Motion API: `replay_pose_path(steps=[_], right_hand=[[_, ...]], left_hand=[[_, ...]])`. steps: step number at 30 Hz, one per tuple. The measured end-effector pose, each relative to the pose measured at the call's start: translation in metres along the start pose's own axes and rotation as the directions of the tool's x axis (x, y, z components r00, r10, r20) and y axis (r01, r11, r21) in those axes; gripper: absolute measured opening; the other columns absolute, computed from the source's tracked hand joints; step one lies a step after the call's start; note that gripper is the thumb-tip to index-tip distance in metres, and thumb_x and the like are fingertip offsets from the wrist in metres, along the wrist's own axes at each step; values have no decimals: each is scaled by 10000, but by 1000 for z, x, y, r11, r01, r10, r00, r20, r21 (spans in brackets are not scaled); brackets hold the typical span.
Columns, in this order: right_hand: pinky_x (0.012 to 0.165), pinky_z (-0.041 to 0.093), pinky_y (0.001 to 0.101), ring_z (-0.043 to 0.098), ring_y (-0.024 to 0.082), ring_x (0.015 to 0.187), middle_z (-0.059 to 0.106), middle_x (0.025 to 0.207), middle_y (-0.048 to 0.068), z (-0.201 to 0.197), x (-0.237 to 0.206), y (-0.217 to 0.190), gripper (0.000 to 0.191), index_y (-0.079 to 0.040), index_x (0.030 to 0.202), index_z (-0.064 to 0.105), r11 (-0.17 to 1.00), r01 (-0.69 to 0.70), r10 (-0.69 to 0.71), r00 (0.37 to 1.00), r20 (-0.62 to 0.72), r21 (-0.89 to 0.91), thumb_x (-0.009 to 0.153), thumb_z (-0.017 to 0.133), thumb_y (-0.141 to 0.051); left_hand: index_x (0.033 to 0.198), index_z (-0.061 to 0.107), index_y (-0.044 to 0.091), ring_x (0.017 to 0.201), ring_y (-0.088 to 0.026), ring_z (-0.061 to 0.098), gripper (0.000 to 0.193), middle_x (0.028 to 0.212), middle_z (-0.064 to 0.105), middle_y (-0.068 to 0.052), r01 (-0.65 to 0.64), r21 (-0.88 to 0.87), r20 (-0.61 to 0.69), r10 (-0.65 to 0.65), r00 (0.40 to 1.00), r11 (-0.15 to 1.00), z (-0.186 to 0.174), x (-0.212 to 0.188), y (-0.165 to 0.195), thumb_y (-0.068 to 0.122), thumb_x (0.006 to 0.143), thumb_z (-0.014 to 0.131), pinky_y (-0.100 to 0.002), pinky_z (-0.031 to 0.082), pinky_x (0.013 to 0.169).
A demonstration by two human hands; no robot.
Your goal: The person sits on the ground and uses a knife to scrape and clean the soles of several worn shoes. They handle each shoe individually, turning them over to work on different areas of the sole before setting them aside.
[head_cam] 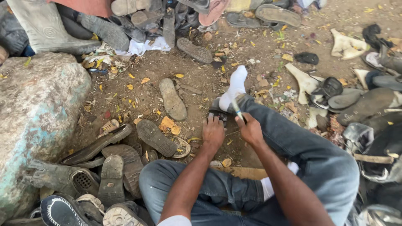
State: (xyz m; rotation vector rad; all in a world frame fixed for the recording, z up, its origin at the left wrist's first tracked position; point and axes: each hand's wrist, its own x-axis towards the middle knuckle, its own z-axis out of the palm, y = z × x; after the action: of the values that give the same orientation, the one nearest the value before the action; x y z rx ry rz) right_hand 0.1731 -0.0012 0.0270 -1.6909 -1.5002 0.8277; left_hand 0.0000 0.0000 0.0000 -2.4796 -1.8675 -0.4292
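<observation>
I sit on the dirt ground in grey jeans with my right leg stretched out and a white sock (235,86) on that foot. My left hand (212,133) presses down on a dark shoe piece (218,112) lying on the ground by my ankle. My right hand (250,129) is closed around a thin tool with a pale handle (236,107), its tip pointing toward the dark shoe piece. The two hands are close together, almost touching.
Worn soles (172,98) and old shoes (121,165) lie scattered in front of me and at my left. A large rock (37,109) with blue-green patches stands at the left. More shoe parts (360,104) pile up at the right and along the top.
</observation>
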Motion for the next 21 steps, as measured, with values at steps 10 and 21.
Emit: replay_pose_path(steps=[10,21], right_hand=[[740,543,550,708,412,860,730,899,195,-33,-41,46,352,-191,1251,633,827,80,148,924,352,-557,991,502,-387],[722,578,503,741,361,859,755,921,164,-54,42,94,326,-101,1094,684,670,307,159,830,534,-676,1019,460,-327]], left_hand=[[961,768,45,1100,-275,561,297,1044,707,-126,148,-117,249,-115,962,982,23,25,2,325,863,782,-475,411,1000],[893,715,9,1028,-310,567,241,978,686,-131,162,-309,47,-155,987,937,112,57,44,166,765,844,-463,433,958]])
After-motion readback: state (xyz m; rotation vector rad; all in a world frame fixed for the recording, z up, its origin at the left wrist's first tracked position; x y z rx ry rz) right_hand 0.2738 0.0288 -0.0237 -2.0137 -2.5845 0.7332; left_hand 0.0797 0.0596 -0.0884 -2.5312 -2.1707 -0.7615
